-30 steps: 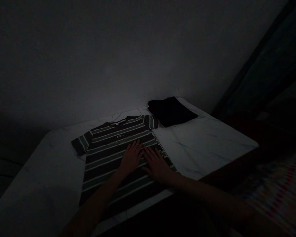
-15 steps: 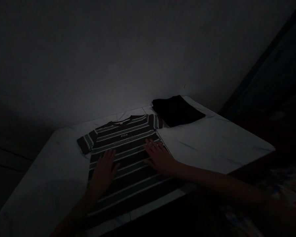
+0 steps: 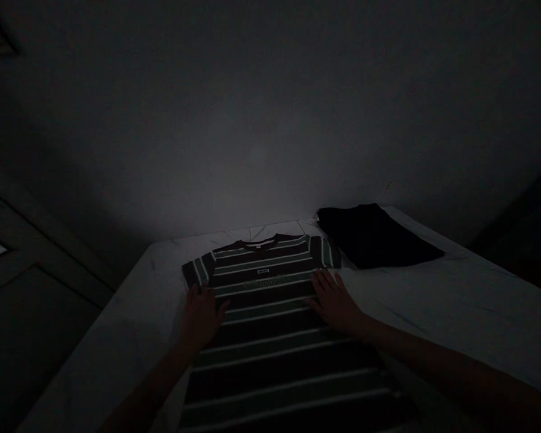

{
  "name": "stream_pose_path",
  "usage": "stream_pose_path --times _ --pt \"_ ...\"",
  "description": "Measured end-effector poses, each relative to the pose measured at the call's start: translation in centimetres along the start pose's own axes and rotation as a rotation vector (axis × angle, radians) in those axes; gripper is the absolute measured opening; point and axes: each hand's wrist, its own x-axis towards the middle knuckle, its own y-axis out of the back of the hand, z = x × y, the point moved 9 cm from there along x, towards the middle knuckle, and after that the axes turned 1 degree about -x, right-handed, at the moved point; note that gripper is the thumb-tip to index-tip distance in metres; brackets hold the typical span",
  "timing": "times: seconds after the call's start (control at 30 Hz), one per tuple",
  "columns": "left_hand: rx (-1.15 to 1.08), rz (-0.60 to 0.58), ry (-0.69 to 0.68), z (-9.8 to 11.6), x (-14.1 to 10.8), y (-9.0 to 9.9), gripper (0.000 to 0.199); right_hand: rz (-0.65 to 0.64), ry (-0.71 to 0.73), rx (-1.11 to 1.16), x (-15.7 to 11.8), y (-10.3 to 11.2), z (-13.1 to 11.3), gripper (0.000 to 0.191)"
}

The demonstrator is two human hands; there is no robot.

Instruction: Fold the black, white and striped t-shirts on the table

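Note:
A striped T-shirt (image 3: 265,337) in dark, green and white bands lies spread flat, its collar toward the wall and its short sleeves out to the sides. On its left edge, just below the sleeve, rests my left hand (image 3: 202,319), fingers stretched and thumb apart. My right hand (image 3: 336,304) lies flat on the shirt's right edge below the other sleeve, its fingers spread. Neither hand grips the cloth. Small lettering crosses the chest. The room is very dim, so fine detail of the fingers is hard to make out.
A folded black cloth (image 3: 374,237), perhaps a stack of garments, lies beyond the right sleeve. The white marbled table (image 3: 112,337) stands against a grey wall (image 3: 252,138). A panelled door or cupboard front (image 3: 36,300) is at the left.
The view has shifted, so the shirt and black cloth appear farther right and lower. My hands have slid apart to the shirt's side edges and up toward the sleeves.

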Motion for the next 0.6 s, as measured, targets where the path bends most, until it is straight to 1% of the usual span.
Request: stream_pose_path --times 0.03,0.1,0.17,0.23,0.27,0.33,0.4,0.43,0.47,0.53,0.57,0.6 --pt "-0.014 -0.009 0.006 1.2 2.4 0.4 0.065 -0.01 -0.006 0.005 2.4 -0.1 -1.3 0.08" --pt "-0.074 -0.022 0.034 3.8 7.5 0.6 0.061 -0.058 0.008 0.062 7.6 -0.6 -4.7 0.074" --pt "-0.149 -0.049 0.071 6.0 11.7 -0.1 0.057 -0.13 0.012 0.135 12.3 -1.8 -7.7 0.066" --pt "-0.203 -0.082 0.087 7.0 14.1 -1.6 0.054 -0.157 0.046 0.169 15.5 -2.8 -9.6 0.061" --pt "-0.212 -0.092 0.095 6.9 14.6 -2.5 0.053 -0.157 0.079 0.176 16.3 -3.3 -9.9 0.06" --pt "-0.196 -0.089 0.109 5.6 14.7 -4.0 0.052 -0.149 0.161 0.175 16.8 -4.2 -9.2 0.058" --pt "-0.155 -0.07 0.164 2.9 14.0 -4.9 0.051 -0.155 0.2 0.158 16.6 -4.9 -6.9 0.057" --pt "-0.135 -0.065 0.204 1.4 13.5 -5.2 0.051 -0.159 0.178 0.139 16.5 -5.2 -5.3 0.057" --pt "-0.118 -0.065 0.242 0.1 13.1 -5.4 0.051 -0.159 0.125 0.115 16.5 -5.3 -3.6 0.058" --pt "-0.101 -0.078 0.308 -2.0 12.2 -5.6 0.053 -0.128 -0.024 0.057 17.2 -5.2 -1.0 0.062" --pt "-0.098 -0.086 0.324 -2.5 12.0 -5.6 0.054 -0.099 -0.07 0.037 17.8 -5.0 -0.7 0.064" --pt "-0.098 -0.091 0.332 -2.7 11.8 -5.7 0.054 -0.07 -0.068 0.029 18.6 -4.8 -1.5 0.066"
